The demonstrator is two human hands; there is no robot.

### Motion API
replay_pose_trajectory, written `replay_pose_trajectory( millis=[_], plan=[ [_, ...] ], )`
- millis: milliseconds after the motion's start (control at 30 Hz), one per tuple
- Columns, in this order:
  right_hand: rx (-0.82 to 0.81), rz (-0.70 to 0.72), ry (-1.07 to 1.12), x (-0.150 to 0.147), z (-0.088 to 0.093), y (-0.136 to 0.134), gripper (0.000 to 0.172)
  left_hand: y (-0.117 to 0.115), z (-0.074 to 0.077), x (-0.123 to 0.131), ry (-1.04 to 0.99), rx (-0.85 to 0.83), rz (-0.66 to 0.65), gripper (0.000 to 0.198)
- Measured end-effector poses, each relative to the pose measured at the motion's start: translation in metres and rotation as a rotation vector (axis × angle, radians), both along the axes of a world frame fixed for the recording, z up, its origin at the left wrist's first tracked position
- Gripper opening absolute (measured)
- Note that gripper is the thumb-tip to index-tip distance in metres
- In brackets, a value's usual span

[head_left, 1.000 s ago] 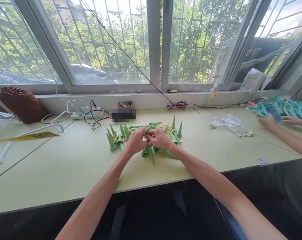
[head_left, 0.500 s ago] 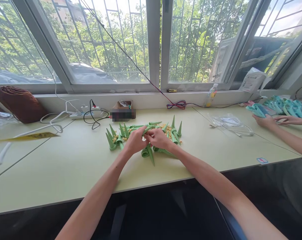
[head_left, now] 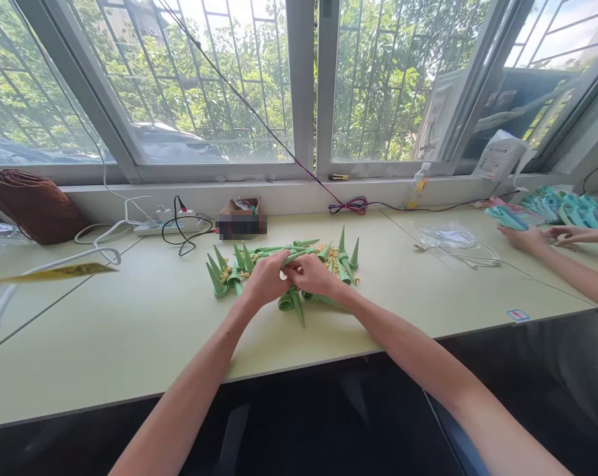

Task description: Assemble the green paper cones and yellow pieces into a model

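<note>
Several green plastic cone spikes (head_left: 224, 276) lie and stand in a pile on the pale green table (head_left: 130, 317), mixed with small yellow bits (head_left: 332, 252). My left hand (head_left: 265, 281) and my right hand (head_left: 314, 274) meet over the middle of the pile, fingers curled. Together they grip one green cone spike (head_left: 293, 256) that points up and to the right. A small white piece shows between my fingertips.
A brown pouch (head_left: 31, 205), a white power strip (head_left: 162, 228) with cables and a small cardboard box (head_left: 242, 221) sit by the window sill. At the right, another person's hands (head_left: 526, 238) handle teal combs (head_left: 561, 208). A clear plastic bag (head_left: 445, 236) lies between us.
My hands stay on the same cone with only slight finger shifts. The other person's hands at the right have lowered the teal comb toward the table.
</note>
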State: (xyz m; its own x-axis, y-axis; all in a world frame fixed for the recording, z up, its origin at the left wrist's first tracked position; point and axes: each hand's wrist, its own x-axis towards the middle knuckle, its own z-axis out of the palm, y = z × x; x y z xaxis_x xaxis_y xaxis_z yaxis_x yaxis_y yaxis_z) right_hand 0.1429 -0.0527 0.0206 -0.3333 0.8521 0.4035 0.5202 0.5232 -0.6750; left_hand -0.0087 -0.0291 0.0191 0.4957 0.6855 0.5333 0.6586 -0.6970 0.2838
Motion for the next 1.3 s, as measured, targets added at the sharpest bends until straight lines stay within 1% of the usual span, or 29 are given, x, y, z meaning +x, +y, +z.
replay_pose_trajectory(
  millis=[200,367,500,700,833,1033,1167,1300],
  plan=[
    [0.039,0.001,-0.015,-0.001,0.000,0.000,0.029,-0.001,0.000,-0.001,0.012,0.042,-0.003,0.022],
    [0.019,-0.002,-0.004,-0.002,0.001,-0.002,0.029,-0.002,0.000,-0.001,-0.011,0.047,-0.019,0.021],
    [-0.014,0.023,0.068,-0.001,0.001,-0.001,0.027,0.001,-0.002,-0.002,-0.035,0.061,-0.036,0.024],
    [-0.125,0.117,0.206,0.001,-0.003,0.003,0.024,0.002,-0.003,-0.002,-0.110,0.075,-0.056,0.024],
    [-0.139,0.131,0.251,0.002,-0.003,0.003,0.023,0.001,-0.003,-0.001,-0.185,0.088,-0.075,0.027],
    [-0.126,0.127,0.206,0.002,-0.003,0.004,0.022,0.004,-0.006,-0.001,-0.178,0.087,-0.077,0.027],
    [-0.079,0.096,0.139,0.002,-0.004,0.006,0.025,0.007,-0.010,-0.001,-0.154,0.078,-0.077,0.030],
    [-0.053,0.077,0.102,0.003,-0.003,0.005,0.026,0.008,-0.013,-0.001,-0.130,0.059,-0.073,0.026]
  ],
)
